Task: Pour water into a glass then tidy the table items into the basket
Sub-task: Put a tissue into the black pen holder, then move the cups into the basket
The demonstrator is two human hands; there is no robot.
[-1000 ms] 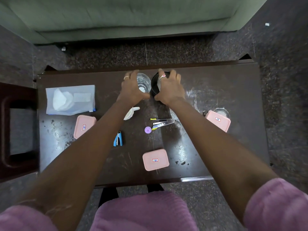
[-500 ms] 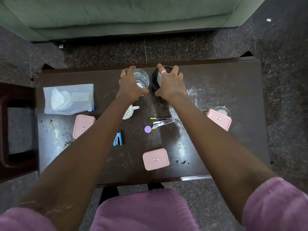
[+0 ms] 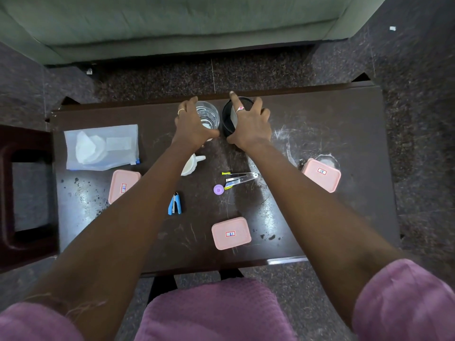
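Note:
A clear glass [image 3: 209,114] with some water in it stands near the far edge of the dark table [image 3: 332,124]. My left hand [image 3: 194,126] wraps around it from the left. Right beside it is a round black mesh basket [image 3: 227,119] with something pale inside, and my right hand [image 3: 251,129] grips its right side. Loose on the table lie three pink lidded boxes [image 3: 121,185] [image 3: 231,233] [image 3: 321,174], a blue stapler [image 3: 175,205], a purple cap [image 3: 218,189], a metal clip [image 3: 240,178] and a small white jug [image 3: 190,164], partly hidden by my left forearm.
A clear plastic bag [image 3: 102,146] holding white items lies at the table's left end. A clear object [image 3: 326,160] sits behind the right pink box. A dark wooden chair [image 3: 24,193] stands to the left and a green sofa [image 3: 197,20] beyond the table.
Both hands stay on the glass and the basket, which sit a little closer to the far edge. My fingers have closed more around them.

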